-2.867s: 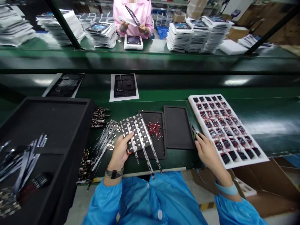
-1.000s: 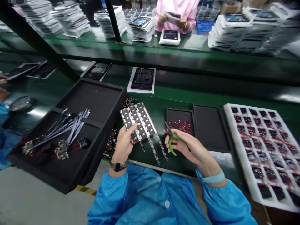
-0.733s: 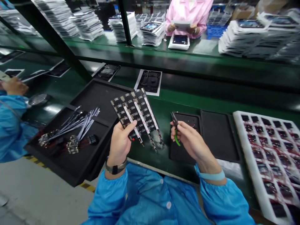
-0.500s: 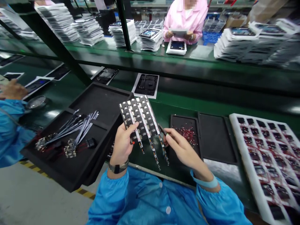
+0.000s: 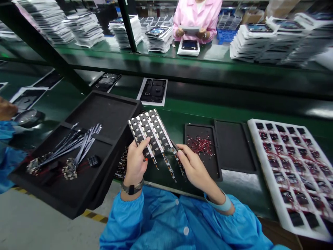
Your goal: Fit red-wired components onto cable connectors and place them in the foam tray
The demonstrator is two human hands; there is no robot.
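Observation:
My left hand (image 5: 135, 163) grips a panel of small circuit boards (image 5: 151, 133) by its lower left edge, thumb on its face, and holds it tilted above the bench. White strips run down the panel and stick out below it. My right hand (image 5: 192, 170) is closed at the panel's lower right edge, touching the strips. The green-handled cutters seen a moment ago are hidden inside this hand.
A large black tray (image 5: 104, 114) with cut strips (image 5: 75, 146) lies at my left. Two small black trays (image 5: 200, 163) sit ahead, one with red bits (image 5: 200, 144). A white foam tray (image 5: 253, 135) of parts is right. A person in pink (image 5: 197, 15) works opposite; another person's sleeve (image 5: 6, 163) is far left.
My right hand left the white foam tray with the cutters and came to the panel's lower right edge. My left hand lifted the panel, then lowered it slightly.

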